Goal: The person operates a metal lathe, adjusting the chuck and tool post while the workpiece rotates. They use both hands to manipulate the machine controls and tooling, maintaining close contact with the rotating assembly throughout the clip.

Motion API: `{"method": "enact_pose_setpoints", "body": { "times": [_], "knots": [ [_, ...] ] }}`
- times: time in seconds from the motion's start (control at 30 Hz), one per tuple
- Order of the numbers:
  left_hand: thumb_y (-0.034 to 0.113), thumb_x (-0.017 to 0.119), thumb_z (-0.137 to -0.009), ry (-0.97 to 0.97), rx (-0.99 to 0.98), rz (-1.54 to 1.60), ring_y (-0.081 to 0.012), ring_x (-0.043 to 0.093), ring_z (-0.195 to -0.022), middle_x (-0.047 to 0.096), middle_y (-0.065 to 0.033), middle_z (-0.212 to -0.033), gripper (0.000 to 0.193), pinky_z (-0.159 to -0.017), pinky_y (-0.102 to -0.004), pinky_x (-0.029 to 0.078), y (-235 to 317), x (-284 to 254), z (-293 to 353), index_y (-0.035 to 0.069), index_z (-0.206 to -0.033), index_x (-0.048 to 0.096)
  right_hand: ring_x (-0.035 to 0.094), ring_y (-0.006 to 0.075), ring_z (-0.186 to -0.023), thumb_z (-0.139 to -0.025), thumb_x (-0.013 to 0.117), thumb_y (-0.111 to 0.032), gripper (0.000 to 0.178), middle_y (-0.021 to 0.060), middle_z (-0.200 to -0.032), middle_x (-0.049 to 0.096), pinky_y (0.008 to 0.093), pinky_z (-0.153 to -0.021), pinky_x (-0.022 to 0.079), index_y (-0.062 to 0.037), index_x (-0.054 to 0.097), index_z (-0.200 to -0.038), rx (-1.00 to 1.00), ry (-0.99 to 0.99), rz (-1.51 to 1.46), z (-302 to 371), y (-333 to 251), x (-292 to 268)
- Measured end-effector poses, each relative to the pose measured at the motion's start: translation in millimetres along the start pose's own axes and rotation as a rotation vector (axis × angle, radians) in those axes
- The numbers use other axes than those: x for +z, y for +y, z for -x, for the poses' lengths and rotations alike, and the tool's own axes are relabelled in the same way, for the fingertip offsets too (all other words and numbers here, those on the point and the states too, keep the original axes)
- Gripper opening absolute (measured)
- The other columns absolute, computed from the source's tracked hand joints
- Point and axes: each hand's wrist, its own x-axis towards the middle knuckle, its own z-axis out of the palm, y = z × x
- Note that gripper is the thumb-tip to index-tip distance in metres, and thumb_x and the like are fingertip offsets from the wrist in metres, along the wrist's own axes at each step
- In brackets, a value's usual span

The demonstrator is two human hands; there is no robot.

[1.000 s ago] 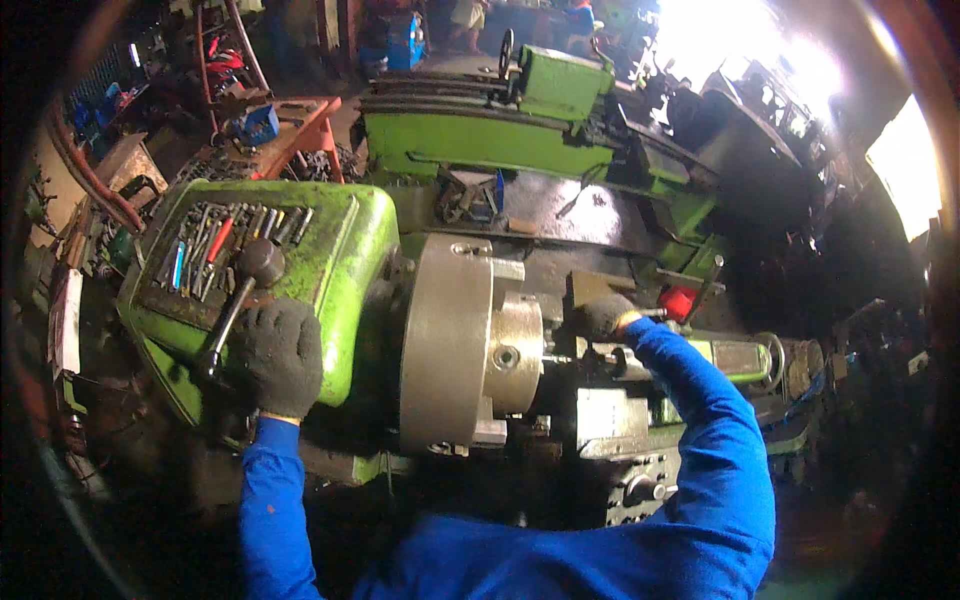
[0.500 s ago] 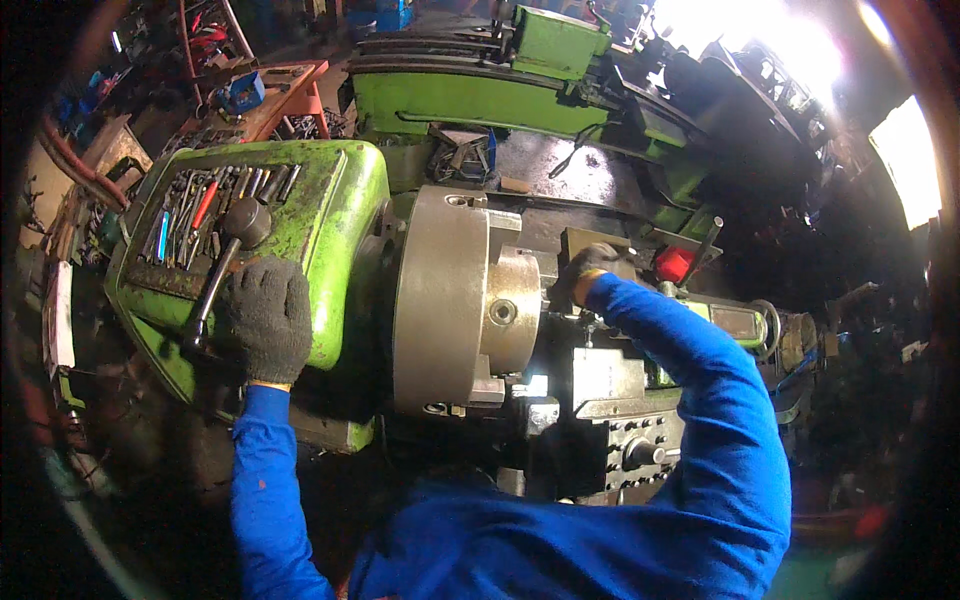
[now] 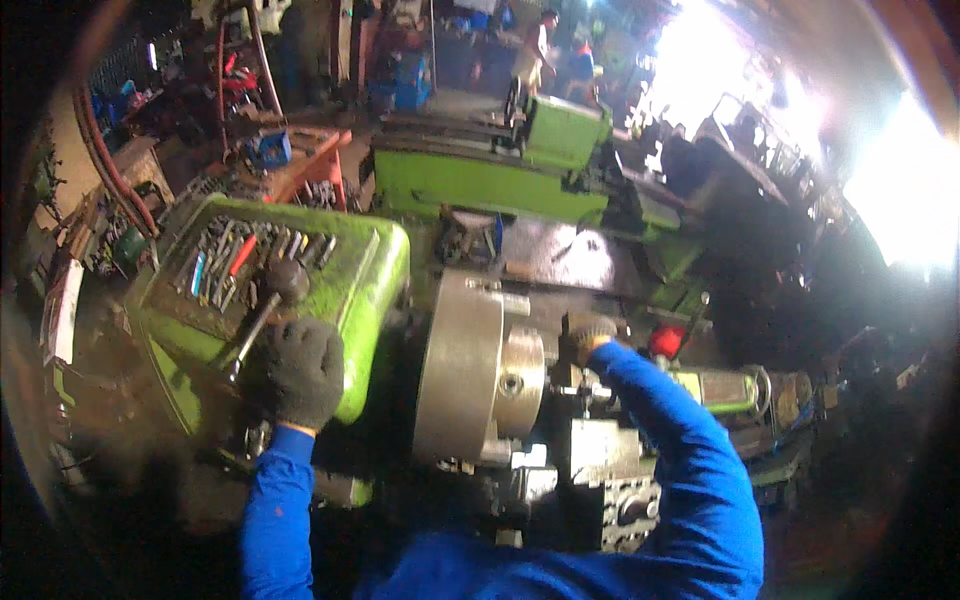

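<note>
A big grey lathe chuck (image 3: 458,370) grips a round metal workpiece (image 3: 520,382) with a hole in its side. My left hand (image 3: 303,372), in a dark grey glove, is over the front edge of the green headstock (image 3: 375,270). Its fingers look curled down, and whatever lies under them is hidden. Beside it leans a round-headed tool (image 3: 287,281) with a long metal handle. My right hand (image 3: 592,332), also gloved, is at the far side, just right of the workpiece. Its fingers are blurred and mostly hidden, so I cannot tell what they touch.
Several hand tools (image 3: 230,262) lie on the headstock top. A tool post (image 3: 632,508) and slide stand near my right forearm, with a red part (image 3: 667,341) beyond it. Another green lathe (image 3: 470,185) stretches across the back. Farther off stands a person (image 3: 535,55).
The view has tilted upward, so the lathe appears lower and a person shows at the back. Both hands keep roughly the same places against the machine.
</note>
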Motion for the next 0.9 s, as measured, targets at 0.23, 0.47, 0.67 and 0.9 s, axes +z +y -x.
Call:
{"method": "enact_pose_setpoints", "body": {
  "times": [0.23,0.47,0.67,0.9],
  "knots": [
    [0.023,0.064,-0.105,0.039,0.059,-0.01,-0.0439,0.06,-0.105,0.065,-0.0155,-0.103,0.015,-0.095,-0.0591,0.046,2.9,-6.9,-7.2,0.01,-0.099,0.068,0.075,0.0372,-0.128,-0.105,0.059,-0.045,0.041,0.0122,-0.14,0.079,0.0533,-0.103,0.06,-0.022,0.083,-0.13,-0.05,-0.018,0.09,4.2,0.9,-12.4],
    [0.021,0.065,-0.105,0.045,0.054,0.006,-0.0429,0.062,-0.11,0.068,-0.0165,-0.107,0.014,-0.098,-0.0581,0.047,5.5,5.1,-3.4,0.008,-0.1,0.067,0.08,0.0432,-0.099,-0.093,0.072,-0.036,0.029,0.0202,-0.109,0.082,0.0541,-0.082,0.063,-0.0127,0.086,-0.103,-0.14,0.368,-0.1,0.6,25.7,-35.5],
    [0.018,0.064,-0.107,0.091,0.12,0.055,-0.043,0.062,-0.101,0.064,-0.0179,-0.1,0.014,-0.09,-0.0536,0.049,0.6,8.3,-1.1,0.006,-0.1,0.066,0.077,0.0376,-0.093,-0.095,0.076,-0.026,0.02,0.0172,-0.103,0.08,0.0468,-0.079,0.06,-0.0071,0.079,-0.101,-0.64,0.314,-0.324,3.5,70.1,-23.7],
    [0.017,0.066,-0.106,0.064,0.12,0.012,-0.0422,0.064,-0.104,0.068,-0.0169,-0.105,0.013,-0.094,-0.0537,0.05,-1.0,3.2,-1.8,0.005,-0.106,0.069,0.078,0.015,-0.084,-0.093,0.07,-0.007,0.028,0.0092,-0.105,0.085,0.0328,-0.071,0.061,-0.0052,0.085,-0.116,-0.488,-0.132,-0.764,45.0,72.6,12.1]
  ]
}}
